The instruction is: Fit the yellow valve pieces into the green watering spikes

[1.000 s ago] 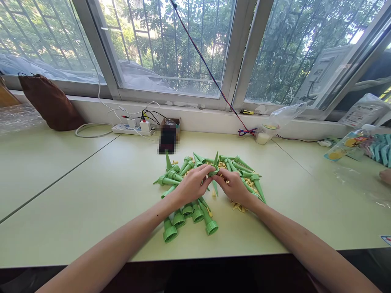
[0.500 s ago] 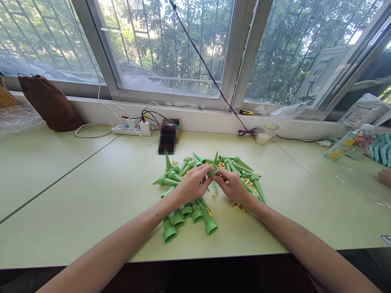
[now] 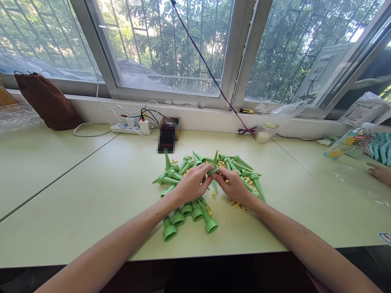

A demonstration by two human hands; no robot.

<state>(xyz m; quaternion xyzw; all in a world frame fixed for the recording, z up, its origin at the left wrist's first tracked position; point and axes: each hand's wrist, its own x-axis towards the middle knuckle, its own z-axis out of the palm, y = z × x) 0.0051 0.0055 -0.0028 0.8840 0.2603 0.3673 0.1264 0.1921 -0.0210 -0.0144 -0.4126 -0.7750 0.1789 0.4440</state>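
Note:
Over the middle of the pile, my left hand (image 3: 194, 183) grips a green plastic watering spike (image 3: 213, 170) between thumb and fingers, its ringed cap end facing up toward me. My right hand (image 3: 232, 185) is closed in a pinch right against that cap; whatever its fingertips hold is hidden. Around both hands lie several more green watering spikes (image 3: 210, 224), some with their open threaded caps toward me. Small yellow plastic pieces (image 3: 238, 205) are scattered beneath and beside my right hand.
Behind the pile stand a small box with a blurred dark object (image 3: 167, 138) and a power strip (image 3: 131, 129) with cables. A brown drawstring bag (image 3: 49, 101) leans at the left, a bagged cup (image 3: 263, 133) stands at the right. Another person's hand (image 3: 380, 173) rests at the right edge.
My hands stay almost in the same place around the spike. At the far right, the other person's hand has come further into view with its fingers extended.

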